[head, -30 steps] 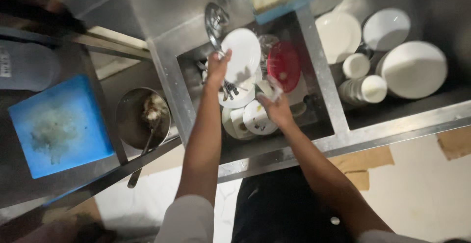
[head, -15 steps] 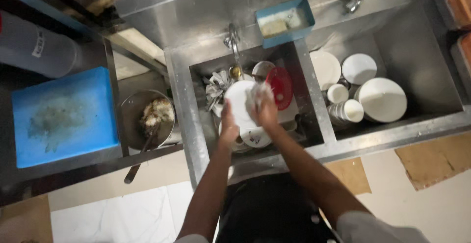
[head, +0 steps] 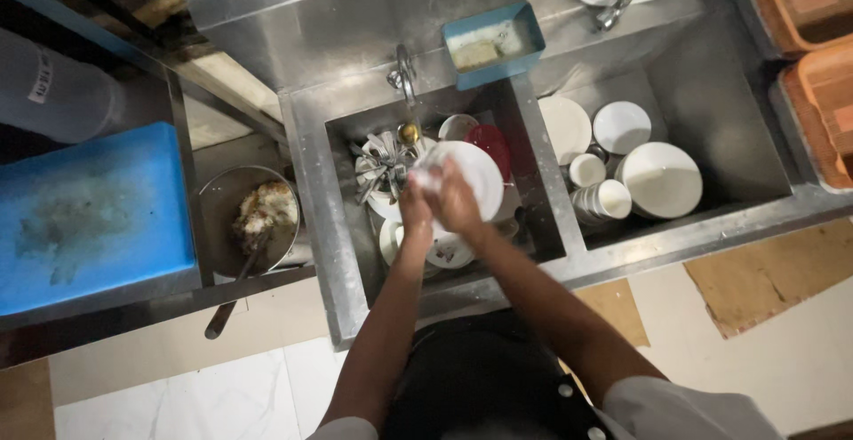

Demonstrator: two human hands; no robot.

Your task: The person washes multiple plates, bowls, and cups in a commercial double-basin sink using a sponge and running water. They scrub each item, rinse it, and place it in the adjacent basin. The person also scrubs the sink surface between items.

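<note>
The sink (head: 342, 227) is brushed, dull-shining steel, and the white plate (head: 480, 173) looks like glossy glazed ceramic. The blue board (head: 89, 209) seems to be matt, scuffed plastic, and the floor patches (head: 755, 284) look like rough cardboard.

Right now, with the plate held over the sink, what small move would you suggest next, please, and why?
Probably keep rubbing the white plate: the right hand lies on its face, the left hand grips its edge, below the tap.

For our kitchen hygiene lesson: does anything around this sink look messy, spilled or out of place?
Yes. The blue board left of the sink is smeared with pale residue, and the metal pan beside it holds food scraps. Brown cardboard pieces lie flat on the floor.
</note>
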